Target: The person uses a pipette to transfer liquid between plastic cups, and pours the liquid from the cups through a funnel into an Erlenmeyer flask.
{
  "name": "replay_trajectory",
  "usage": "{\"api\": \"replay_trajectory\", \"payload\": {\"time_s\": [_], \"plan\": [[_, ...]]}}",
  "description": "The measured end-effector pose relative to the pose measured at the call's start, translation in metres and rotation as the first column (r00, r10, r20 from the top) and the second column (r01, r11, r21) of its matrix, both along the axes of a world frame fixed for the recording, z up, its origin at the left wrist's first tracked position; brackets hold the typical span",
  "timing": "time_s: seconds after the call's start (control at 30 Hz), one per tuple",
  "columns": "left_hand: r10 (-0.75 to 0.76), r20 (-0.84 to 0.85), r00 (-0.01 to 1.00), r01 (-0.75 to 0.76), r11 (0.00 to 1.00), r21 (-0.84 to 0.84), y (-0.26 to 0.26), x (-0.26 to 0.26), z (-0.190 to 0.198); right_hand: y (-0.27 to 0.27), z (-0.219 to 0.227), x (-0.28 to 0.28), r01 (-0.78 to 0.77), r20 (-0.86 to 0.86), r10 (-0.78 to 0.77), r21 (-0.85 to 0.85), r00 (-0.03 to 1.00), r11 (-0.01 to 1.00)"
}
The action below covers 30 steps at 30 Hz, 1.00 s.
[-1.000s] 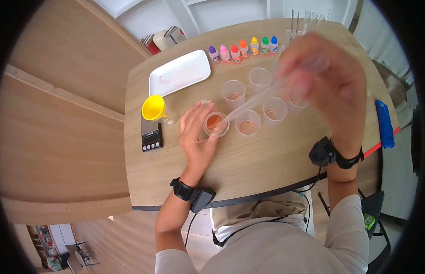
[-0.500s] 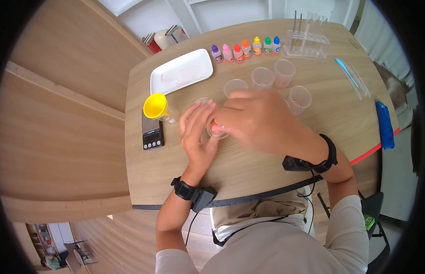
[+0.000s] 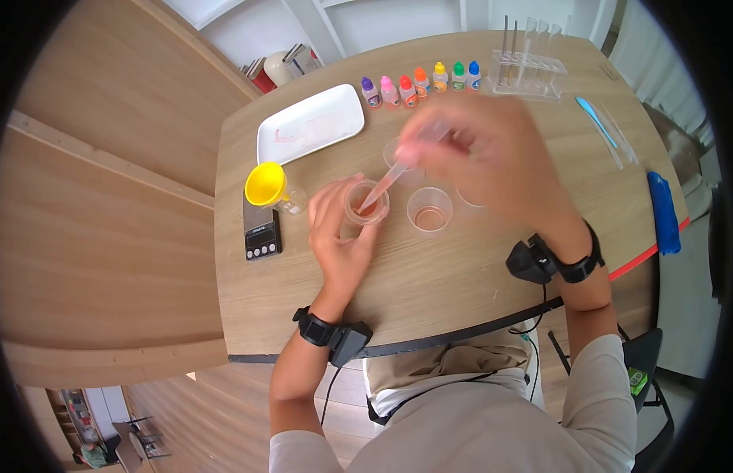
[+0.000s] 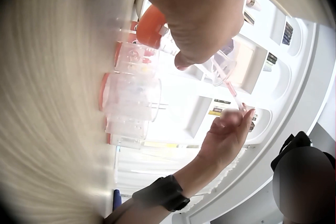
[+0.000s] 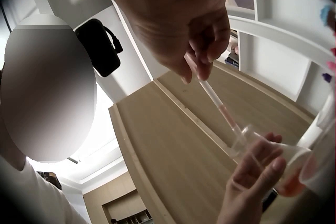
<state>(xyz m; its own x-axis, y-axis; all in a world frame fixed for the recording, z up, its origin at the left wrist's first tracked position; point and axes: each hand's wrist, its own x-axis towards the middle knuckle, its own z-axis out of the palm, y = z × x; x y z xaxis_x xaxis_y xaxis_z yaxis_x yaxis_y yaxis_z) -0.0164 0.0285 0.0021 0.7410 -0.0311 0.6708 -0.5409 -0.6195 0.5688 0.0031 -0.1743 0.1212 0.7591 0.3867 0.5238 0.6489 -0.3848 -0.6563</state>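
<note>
- Shows a yellow funnel [image 3: 266,184] beside the scale [image 3: 262,236], left of the frame.
- Grips a clear cup [image 3: 366,218] in the left hand [image 3: 340,240], with orange visible through it.
- Pinches a dropper [image 3: 382,184] in the right hand [image 3: 496,162], pointing into the clear cup's mouth.
- Includes seven small bottles [image 3: 421,83] at upper centre, on the surface [image 3: 453,280].

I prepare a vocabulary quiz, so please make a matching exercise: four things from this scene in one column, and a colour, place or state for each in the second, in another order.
1. Funnel
2. Tray
3. Dropper
4. Small bottles

A. Pinched in the right hand
B. White
C. Standing in a row
D. Yellow

Pairs: 1-D, 2-B, 3-A, 4-C
</note>
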Motion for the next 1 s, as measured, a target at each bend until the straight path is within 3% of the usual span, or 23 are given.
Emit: {"api": "replay_trajectory", "payload": {"time_s": [0.07, 0.2, 0.27, 0.37, 1.0], "plan": [[-0.002, -0.001, 1.0, 0.002, 1.0, -0.006, 0.0, 0.0, 0.0, -0.009, 0.007, 0.006, 0.047, -0.136, -0.004, 0.32, 0.991, 0.946], [-0.019, -0.031, 0.999, 0.019, 1.0, -0.003, 0.0, 0.002, -0.001, -0.042, 0.018, 0.019, 0.161, -0.118, -0.125, 0.37, 0.985, 0.915], [-0.02, -0.048, 0.999, 0.02, 1.0, -0.012, -0.001, 0.002, -0.002, -0.059, 0.018, 0.028, 0.332, -0.111, -0.315, 0.227, 0.943, 0.915], [-0.023, -0.075, 0.997, 0.022, 1.0, -0.022, -0.002, 0.002, -0.002, -0.065, 0.008, 0.04, 0.384, 0.016, -0.388, 0.112, 0.922, 0.917], [-0.026, -0.112, 0.993, 0.023, 0.999, -0.026, -0.002, 0.003, -0.005, -0.052, -0.011, 0.052, 0.54, 0.243, -0.512, -0.062, 0.824, 0.84]]}}
